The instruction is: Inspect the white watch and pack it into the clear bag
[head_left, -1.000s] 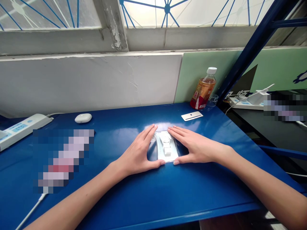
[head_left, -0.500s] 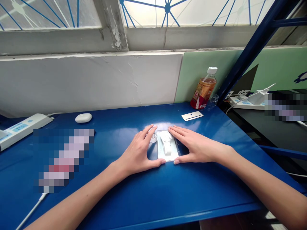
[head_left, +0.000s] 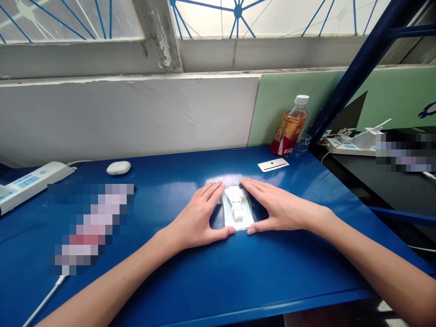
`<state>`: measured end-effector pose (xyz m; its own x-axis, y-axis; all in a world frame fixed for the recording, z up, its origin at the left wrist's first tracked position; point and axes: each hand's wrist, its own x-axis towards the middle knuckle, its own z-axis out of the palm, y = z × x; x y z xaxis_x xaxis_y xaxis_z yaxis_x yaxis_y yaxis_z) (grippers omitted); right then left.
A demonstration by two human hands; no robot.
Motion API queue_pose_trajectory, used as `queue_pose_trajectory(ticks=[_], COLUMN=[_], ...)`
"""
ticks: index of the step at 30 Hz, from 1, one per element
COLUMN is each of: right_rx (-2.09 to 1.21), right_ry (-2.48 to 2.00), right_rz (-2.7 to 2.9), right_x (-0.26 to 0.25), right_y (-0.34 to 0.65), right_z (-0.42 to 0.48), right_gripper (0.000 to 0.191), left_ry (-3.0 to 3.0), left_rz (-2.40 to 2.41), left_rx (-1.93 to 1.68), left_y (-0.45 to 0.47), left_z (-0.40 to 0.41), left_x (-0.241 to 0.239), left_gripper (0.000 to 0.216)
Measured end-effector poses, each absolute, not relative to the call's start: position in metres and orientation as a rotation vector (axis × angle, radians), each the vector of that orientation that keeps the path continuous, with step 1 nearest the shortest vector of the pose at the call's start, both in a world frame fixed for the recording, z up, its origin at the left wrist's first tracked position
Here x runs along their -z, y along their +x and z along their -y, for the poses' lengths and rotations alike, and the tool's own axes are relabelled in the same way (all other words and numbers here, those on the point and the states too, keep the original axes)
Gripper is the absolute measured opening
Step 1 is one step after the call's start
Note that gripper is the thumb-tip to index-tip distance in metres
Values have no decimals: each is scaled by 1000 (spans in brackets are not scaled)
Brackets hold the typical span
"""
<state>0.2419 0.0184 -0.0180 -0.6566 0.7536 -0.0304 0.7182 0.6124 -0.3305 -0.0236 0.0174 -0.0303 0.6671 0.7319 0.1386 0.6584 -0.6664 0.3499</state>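
Observation:
A small flat pack [head_left: 244, 224] lies on the blue desk, clear plastic over a pale backing. On its middle sits a white, strap-like plastic piece [head_left: 237, 210] whose kind I cannot make out. My left hand [head_left: 197, 215] rests at the pack's left side, fingertips by its far corner and thumb at the near edge. Opposite it, my right hand [head_left: 272, 206] touches or nearly touches the two right corners in the same way. Both hands have stretched fingers with the thumbs spread apart. Fingers of the left hand cover part of a clear bit beside the pack.
Behind the right hand lie a white card [head_left: 273, 165] with a dark slot and a drink bottle [head_left: 289, 127] near the wall. To the left are a white earbud case [head_left: 118, 168], a blurred-out device [head_left: 91, 225] on a white cable, and a power strip [head_left: 37, 184].
The left fingertips have shifted slightly right, drawing together against the pack's far left corner and hiding more of the clear round bit there. The right hand has hardly moved.

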Motion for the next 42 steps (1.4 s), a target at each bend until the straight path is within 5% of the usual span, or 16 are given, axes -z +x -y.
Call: queue_pose_trajectory(ticks=[24, 31, 38, 42], right_rx=[-428, -303, -106, -152], right_ry=[-1205, -1170, -1171, -1136], right_rz=[2746, 2689, 2573, 2519], right_x=[20, 19, 19, 17], right_y=[245, 243, 242, 240], right_z=[-21, -21, -26, -26], right_gripper=[110, 86, 44, 28], left_ry=[2639, 2652, 2615, 2610], left_rz=[-1112, -1144, -1395, -1384], left_rx=[-352, -383, -543, -554], left_y=[-24, -24, -23, -25], left_z=[-18, -15, -19, -22], left_x=[32, 33, 40, 42], left_gripper=[93, 82, 49, 56])
